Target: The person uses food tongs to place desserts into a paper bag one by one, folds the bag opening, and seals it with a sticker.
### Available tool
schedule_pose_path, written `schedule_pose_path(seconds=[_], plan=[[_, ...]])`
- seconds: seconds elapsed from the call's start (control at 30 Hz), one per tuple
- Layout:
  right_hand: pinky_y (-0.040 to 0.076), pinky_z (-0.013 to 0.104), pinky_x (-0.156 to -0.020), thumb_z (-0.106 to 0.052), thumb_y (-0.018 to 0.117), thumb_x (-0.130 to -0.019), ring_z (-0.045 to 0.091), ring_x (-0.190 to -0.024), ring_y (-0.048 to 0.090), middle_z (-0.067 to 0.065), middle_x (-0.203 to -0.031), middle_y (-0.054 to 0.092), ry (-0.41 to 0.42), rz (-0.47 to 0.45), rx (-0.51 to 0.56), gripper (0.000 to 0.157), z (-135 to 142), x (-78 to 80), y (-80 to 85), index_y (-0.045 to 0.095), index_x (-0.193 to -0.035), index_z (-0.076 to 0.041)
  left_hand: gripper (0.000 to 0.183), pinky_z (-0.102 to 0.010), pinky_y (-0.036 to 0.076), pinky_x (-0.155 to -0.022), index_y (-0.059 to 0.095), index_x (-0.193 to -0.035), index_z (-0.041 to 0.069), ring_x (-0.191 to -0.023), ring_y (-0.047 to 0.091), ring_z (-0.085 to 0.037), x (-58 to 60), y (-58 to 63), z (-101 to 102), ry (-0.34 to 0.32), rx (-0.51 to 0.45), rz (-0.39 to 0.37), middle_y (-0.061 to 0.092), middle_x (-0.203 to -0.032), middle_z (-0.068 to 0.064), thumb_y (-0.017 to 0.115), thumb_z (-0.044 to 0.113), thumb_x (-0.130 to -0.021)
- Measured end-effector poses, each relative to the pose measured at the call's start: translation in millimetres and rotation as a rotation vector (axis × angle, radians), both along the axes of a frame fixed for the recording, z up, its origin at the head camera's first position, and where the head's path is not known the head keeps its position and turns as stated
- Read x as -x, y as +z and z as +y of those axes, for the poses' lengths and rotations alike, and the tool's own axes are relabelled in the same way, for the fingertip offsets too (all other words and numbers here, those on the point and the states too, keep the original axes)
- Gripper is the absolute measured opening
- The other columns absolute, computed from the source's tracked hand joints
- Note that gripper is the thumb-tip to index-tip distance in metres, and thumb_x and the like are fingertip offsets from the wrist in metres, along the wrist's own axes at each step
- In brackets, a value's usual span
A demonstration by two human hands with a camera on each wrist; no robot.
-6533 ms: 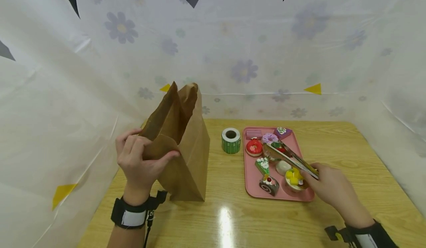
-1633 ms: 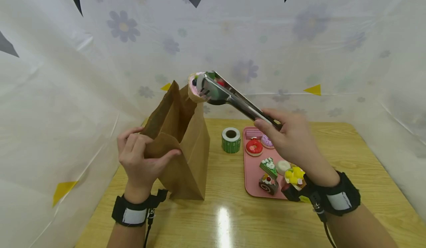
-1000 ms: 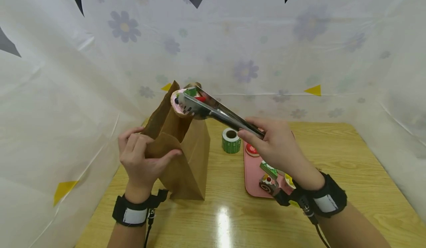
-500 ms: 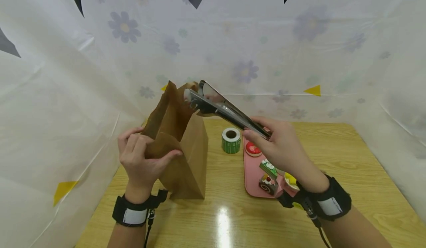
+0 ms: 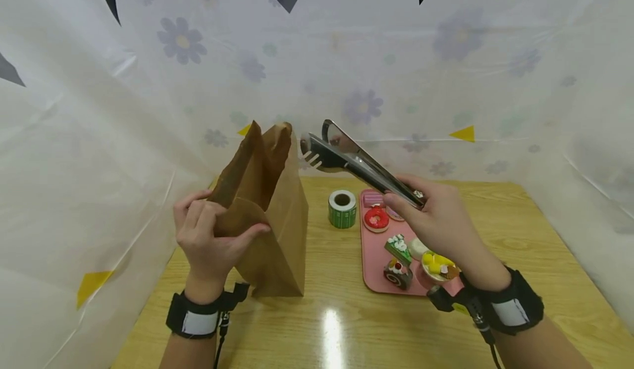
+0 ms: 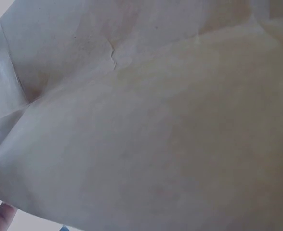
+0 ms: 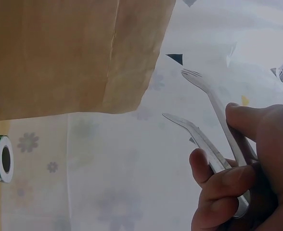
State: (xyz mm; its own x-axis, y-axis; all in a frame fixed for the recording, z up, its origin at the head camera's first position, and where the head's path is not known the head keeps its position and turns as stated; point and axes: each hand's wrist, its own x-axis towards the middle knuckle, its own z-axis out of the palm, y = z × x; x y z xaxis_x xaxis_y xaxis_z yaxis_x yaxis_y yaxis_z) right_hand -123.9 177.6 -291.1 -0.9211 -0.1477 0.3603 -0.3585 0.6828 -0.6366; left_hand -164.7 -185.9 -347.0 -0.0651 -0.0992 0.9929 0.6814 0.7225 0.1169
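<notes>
One creased bag [image 5: 278,237], metal tongs [image 5: 369,174]

The table [image 5: 525,231] is washed in soft, even light in the head view, its surface broken by 1 bright streak of glare [image 5: 333,339] off the near left corner of the pink tray [image 5: 373,273]. The inside of the paper bag [image 5: 287,237] is sunk in shadow, while highlights are thrown off the metal tongs [image 5: 369,174]. The left wrist view is dimmed and softened by blur; in the right wrist view, the sheeting [image 7: 262,43] is bleached white in 1 patch and the right hand [image 7: 276,154] is cast in shade.
</notes>
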Motion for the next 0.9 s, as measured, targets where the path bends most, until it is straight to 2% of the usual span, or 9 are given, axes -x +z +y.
schedule_pose_path(seconds=[0.1,0.2,0.3,0.37,0.47,0.57,0.7,0.9], plan=[[0.032,0.028,-0.043,-0.037,0.072,-0.1,0.009,-0.04,0.038,0.007,-0.087,0.076,-0.023,0.02,-0.029,0.045,4.9,-0.6,-2.4,0.068,-0.137,-0.011,0.085,-0.05,0.05,-0.091,0.047,-0.065,0.002,-0.077,0.058,-0.044,0.0,-0.1,0.0,0.0,-0.003,-0.002,0.046,-0.06,-0.014,0.076,0.081,-0.072],[0.031,0.027,-0.045,-0.035,0.072,-0.1,0.008,-0.043,0.037,0.005,-0.083,0.074,-0.031,0.047,-0.04,0.045,9.4,-1.1,-5.4,0.068,-0.136,-0.009,0.085,-0.051,0.05,-0.091,0.047,-0.065,0.002,-0.077,0.058,-0.044,0.0,-0.2,0.0,0.0,-0.006,-0.004,0.046,-0.06,-0.014,0.076,0.081,-0.072],[0.031,0.027,-0.046,-0.033,0.073,-0.1,0.007,-0.047,0.039,0.007,-0.087,0.076,-0.038,0.071,-0.042,0.044,13.9,-1.8,-8.1,0.069,-0.135,-0.008,0.085,-0.05,0.05,-0.091,0.047,-0.065,0.002,-0.076,0.058,-0.044,0.2,-0.3,0.2,0.002,-0.008,-0.001,0.046,-0.06,-0.014,0.075,0.082,-0.072],[0.03,0.027,-0.046,-0.032,0.073,-0.099,0.007,-0.047,0.04,0.008,-0.088,0.076,-0.044,0.076,-0.044,0.043,16.9,-2.2,-9.7,0.069,-0.135,-0.008,0.085,-0.05,0.05,-0.091,0.047,-0.065,0.002,-0.075,0.058,-0.044,0.2,-0.3,0.3,0.003,-0.011,0.001,0.046,-0.06,-0.014,0.075,0.082,-0.072],[0.028,0.027,-0.044,-0.033,0.073,-0.099,0.007,-0.045,0.035,0.006,-0.077,0.072,-0.059,0.063,-0.056,0.045,22.1,-3.6,-11.7,0.068,-0.136,-0.007,0.085,-0.05,0.051,-0.091,0.047,-0.064,0.002,-0.073,0.057,-0.043,0.0,-0.4,0.4,0.003,-0.013,0.001,0.045,-0.06,-0.014,0.075,0.082,-0.072],[0.028,0.027,-0.043,-0.033,0.073,-0.1,0.007,-0.041,0.031,0.008,-0.078,0.072,-0.071,0.049,-0.062,0.046,28.6,-5.6,-14.8,0.068,-0.137,-0.007,0.085,-0.05,0.05,-0.091,0.047,-0.064,0.002,-0.073,0.057,-0.043,-0.4,-0.5,0.5,0.001,-0.013,-0.002,0.045,-0.06,-0.014,0.075,0.081,-0.072],[0.032,0.027,-0.043,-0.033,0.072,-0.1,0.007,-0.04,0.034,0.014,-0.097,0.077,-0.085,0.044,-0.049,0.043,38.6,-7.3,-21.1,0.069,-0.134,-0.008,0.085,-0.05,0.05,-0.091,0.047,-0.064,0.002,-0.071,0.056,-0.042,-0.3,-0.6,1.0,0.0,-0.012,-0.002,0.044,-0.06,-0.014,0.076,0.081,-0.072],[0.033,0.026,-0.042,-0.033,0.073,-0.099,0.007,-0.041,0.038,0.009,-0.085,0.073,-0.105,0.048,-0.062,0.038,52.6,-8.3,-32.0,0.071,-0.129,-0.009,0.085,-0.05,0.05,-0.091,0.047,-0.064,0.002,-0.069,0.057,-0.042,0.1,-1.5,1.3,0.006,-0.013,0.004,0.045,-0.06,-0.014,0.076,0.081,-0.072]])
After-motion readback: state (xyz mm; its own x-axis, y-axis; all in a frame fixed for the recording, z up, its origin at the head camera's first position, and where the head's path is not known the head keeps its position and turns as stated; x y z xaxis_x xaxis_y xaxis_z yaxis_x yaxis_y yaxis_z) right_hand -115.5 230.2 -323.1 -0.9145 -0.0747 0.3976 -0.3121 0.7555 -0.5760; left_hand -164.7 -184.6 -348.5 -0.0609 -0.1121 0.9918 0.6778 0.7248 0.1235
